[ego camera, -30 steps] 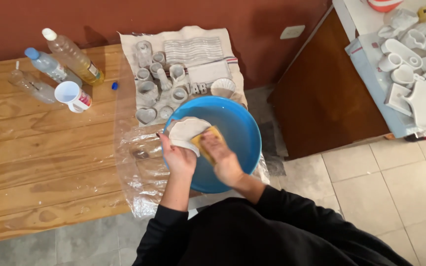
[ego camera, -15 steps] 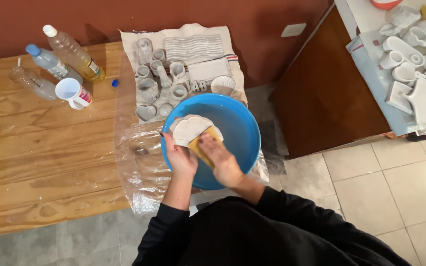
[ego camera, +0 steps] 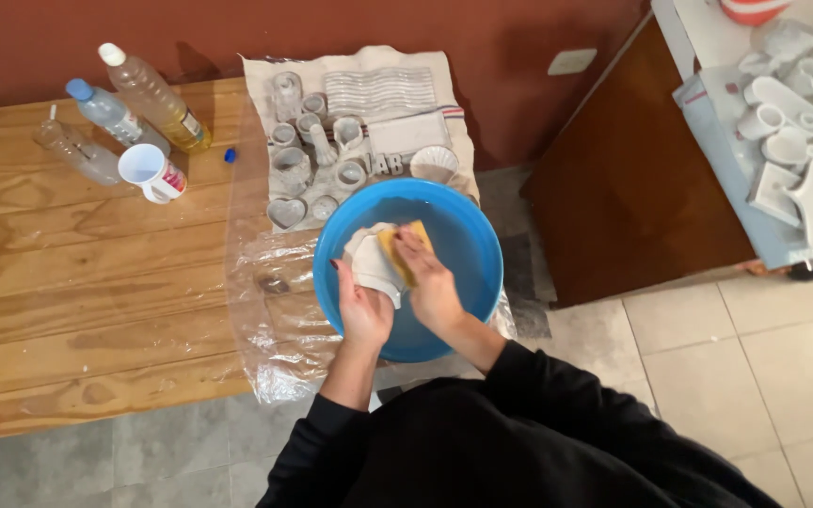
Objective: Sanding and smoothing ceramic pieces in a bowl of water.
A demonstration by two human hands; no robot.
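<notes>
While the head camera looks straight down, the left hand point(ego camera: 365, 309) grips a white ceramic piece point(ego camera: 373, 263) over the blue basin point(ego camera: 468, 246), its fingers curled around the piece's lower edge. The piece is pale, matte and unglazed-looking, with a rounded, slightly irregular outline; it sits tilted in the hand, above the middle of the basin and a little toward its left side. The right hand point(ego camera: 433, 287) presses a yellow sponge point(ego camera: 405, 246) against the piece's upper right face, fingers closed over the sponge so that only its top corner and one edge show. Sponge and piece touch; the two hands lie just beside each other. Both forearms wear black sleeves.

The basin rests on a sheet of clear plastic film point(ego camera: 270, 325) spread over the right end of a wooden table point(ego camera: 68, 310). Just behind the basin, a striped cloth point(ego camera: 397, 89) holds a cluster of small grey-white ceramic pieces point(ego camera: 308, 155), among them cups, a heart-shaped dish and a fluted bowl. Further left on the bare wood stand a white mug point(ego camera: 148, 172), a bottle of yellow liquid point(ego camera: 152, 94), a blue-capped bottle point(ego camera: 110, 115) and a clear bottle lying on its side point(ego camera: 72, 150). At the upper right, well apart, more white ceramic ware point(ego camera: 792, 122) lies on another surface.
</notes>
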